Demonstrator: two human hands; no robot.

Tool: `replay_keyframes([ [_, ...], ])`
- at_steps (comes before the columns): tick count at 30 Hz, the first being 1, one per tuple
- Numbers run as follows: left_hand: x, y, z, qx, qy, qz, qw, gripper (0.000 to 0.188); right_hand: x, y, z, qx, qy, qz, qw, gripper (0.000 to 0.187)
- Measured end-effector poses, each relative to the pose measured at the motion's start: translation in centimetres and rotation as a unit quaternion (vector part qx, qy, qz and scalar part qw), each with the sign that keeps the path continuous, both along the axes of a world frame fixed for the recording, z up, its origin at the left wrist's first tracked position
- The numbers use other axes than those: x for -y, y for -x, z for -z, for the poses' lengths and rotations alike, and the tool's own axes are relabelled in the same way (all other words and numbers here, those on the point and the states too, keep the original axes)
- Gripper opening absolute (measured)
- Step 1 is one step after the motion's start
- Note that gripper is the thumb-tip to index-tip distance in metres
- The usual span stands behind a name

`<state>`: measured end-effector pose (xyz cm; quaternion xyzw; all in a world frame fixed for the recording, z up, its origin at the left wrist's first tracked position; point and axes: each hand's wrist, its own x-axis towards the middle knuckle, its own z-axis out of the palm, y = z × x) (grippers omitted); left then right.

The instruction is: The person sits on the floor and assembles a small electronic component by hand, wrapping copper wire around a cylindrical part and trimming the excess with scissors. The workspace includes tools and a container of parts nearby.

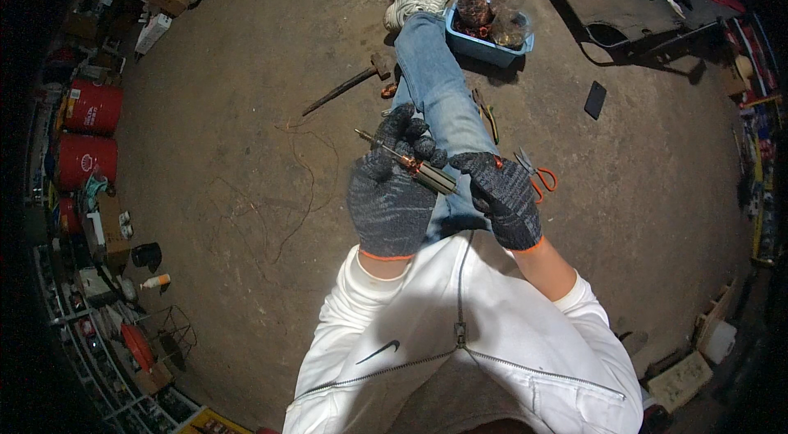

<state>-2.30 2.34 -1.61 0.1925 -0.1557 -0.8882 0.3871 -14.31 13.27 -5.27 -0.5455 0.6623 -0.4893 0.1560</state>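
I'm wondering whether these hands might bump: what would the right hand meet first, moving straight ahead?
The right hand would probably meet the left hand first, though relative depth is unclear.

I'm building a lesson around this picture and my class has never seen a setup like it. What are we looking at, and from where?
There is no machine here: a seated person works in dark knitted gloves. A wide fisheye camera on the head looks down, so picture left is the person's left and the edges bend.

The left hand holds a part with a thin shaft, copper-coloured winding and a ribbed grey cylinder. The right hand is curled close by; whether it grips anything is unclear.

On the floor lie a hammer, orange-handled scissors and what looks like a phone. Near the feet stands a blue tub.
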Motion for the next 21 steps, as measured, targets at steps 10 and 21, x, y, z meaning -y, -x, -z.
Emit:
replay_keyframes([
  [10,-0.8,-0.1,-1.0,0.031,0.067,-0.015,0.997,0.041,-0.2,0.0,-0.8,0.41,-0.092,-0.018,0.907,0.023],
  [21,0.3,-1.3,0.5,0.407,0.607,-0.075,0.679,0.024,-0.4,0.0,-4.1,0.385,0.01,0.059,0.921,0.014],
])
